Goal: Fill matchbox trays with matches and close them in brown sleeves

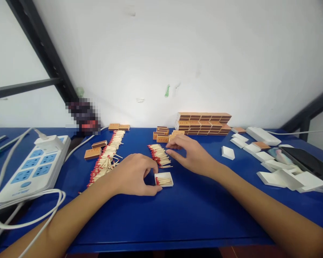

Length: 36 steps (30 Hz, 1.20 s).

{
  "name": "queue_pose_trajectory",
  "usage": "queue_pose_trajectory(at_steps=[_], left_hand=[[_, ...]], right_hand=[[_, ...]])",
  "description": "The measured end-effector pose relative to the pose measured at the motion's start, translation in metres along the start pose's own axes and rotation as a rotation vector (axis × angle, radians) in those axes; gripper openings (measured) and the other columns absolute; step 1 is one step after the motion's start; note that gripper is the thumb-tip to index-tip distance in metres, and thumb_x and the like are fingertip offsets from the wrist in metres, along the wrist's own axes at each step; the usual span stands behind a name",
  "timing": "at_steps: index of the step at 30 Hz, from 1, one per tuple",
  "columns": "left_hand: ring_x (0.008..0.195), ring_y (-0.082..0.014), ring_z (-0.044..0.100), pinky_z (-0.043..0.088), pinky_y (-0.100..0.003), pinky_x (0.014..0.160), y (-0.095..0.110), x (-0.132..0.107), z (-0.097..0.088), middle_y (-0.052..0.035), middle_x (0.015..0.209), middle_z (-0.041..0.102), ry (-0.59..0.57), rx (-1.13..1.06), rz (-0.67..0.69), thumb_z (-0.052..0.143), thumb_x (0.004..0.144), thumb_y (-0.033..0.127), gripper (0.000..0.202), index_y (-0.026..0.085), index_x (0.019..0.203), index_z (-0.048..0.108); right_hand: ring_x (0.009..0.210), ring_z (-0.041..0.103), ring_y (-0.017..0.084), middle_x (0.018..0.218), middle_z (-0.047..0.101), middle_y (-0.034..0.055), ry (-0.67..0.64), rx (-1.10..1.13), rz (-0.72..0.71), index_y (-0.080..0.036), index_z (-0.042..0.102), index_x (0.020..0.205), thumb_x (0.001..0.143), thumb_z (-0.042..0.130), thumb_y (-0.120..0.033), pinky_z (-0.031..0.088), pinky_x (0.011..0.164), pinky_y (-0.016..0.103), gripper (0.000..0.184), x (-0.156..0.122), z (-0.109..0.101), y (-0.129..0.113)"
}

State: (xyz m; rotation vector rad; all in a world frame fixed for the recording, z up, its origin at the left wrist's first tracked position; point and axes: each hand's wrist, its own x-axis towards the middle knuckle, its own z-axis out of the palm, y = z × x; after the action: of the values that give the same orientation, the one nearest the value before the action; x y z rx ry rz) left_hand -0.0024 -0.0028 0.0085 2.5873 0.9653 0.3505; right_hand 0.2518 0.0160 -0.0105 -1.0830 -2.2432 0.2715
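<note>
In the head view, a small white matchbox tray (169,176) lies on the blue table with red-tipped matches (164,181) inside. My left hand (137,175) grips its left end, thumb at the near side and index finger at the far side. Just beyond the tray is a small pile of loose matches (159,154), heads to the left. At that pile's right edge hovers my right hand (188,152), thumb and index finger a little apart; I see nothing between them. A longer row of loose matches (109,152) runs behind my left hand and forearm, which hide part of it.
Brown matchboxes (204,125) are stacked against the wall, with a few more matchboxes (161,138) near the middle. Several white trays (247,147) and a dark phone (304,161) lie at right. A power strip (33,172) with looping white cable sits at left.
</note>
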Motion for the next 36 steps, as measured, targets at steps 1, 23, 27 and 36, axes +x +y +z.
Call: queue_pose_trajectory(at_steps=[1,23,27,36], left_hand=[[0.056,-0.0105,0.048,0.030,-0.027,0.055,0.000,0.000,0.000,0.0047,0.064,0.059,-0.003,-0.008,-0.009,0.081,0.073,0.045,0.029,0.019,0.084,0.074],[0.059,-0.0115,0.050,0.033,-0.027,0.058,-0.011,0.004,0.006,0.0038,0.068,0.060,0.045,0.044,-0.025,0.078,0.083,0.051,0.030,0.022,0.090,0.075],[0.059,-0.0117,0.052,0.033,-0.027,0.058,-0.011,0.003,0.006,0.0035,0.068,0.061,0.059,0.049,-0.010,0.077,0.084,0.051,0.031,0.021,0.093,0.077],[0.058,-0.0113,0.050,0.033,-0.027,0.056,-0.011,0.004,0.006,0.0041,0.066,0.060,0.049,0.035,-0.026,0.079,0.082,0.050,0.031,0.022,0.092,0.077]], right_hand=[[0.082,0.063,0.019,0.091,0.070,0.0049,-0.050,0.034,0.019,-0.022,0.071,0.100,0.103,0.062,-0.038,0.053,0.076,0.034,0.018,-0.004,-0.006,0.001],[0.078,0.060,0.018,0.092,0.065,0.0035,-0.248,0.013,0.097,-0.024,0.066,0.094,0.105,0.060,-0.033,0.045,0.067,0.032,0.015,-0.015,-0.013,-0.006],[0.075,0.060,0.016,0.101,0.066,0.0048,-0.323,-0.017,0.040,-0.023,0.066,0.094,0.103,0.060,-0.025,0.044,0.064,0.031,0.011,-0.018,-0.004,-0.022],[0.072,0.056,0.016,0.083,0.064,0.0011,-0.273,0.038,0.061,-0.024,0.069,0.091,0.096,0.071,-0.029,0.043,0.064,0.031,0.007,-0.015,-0.009,-0.011]])
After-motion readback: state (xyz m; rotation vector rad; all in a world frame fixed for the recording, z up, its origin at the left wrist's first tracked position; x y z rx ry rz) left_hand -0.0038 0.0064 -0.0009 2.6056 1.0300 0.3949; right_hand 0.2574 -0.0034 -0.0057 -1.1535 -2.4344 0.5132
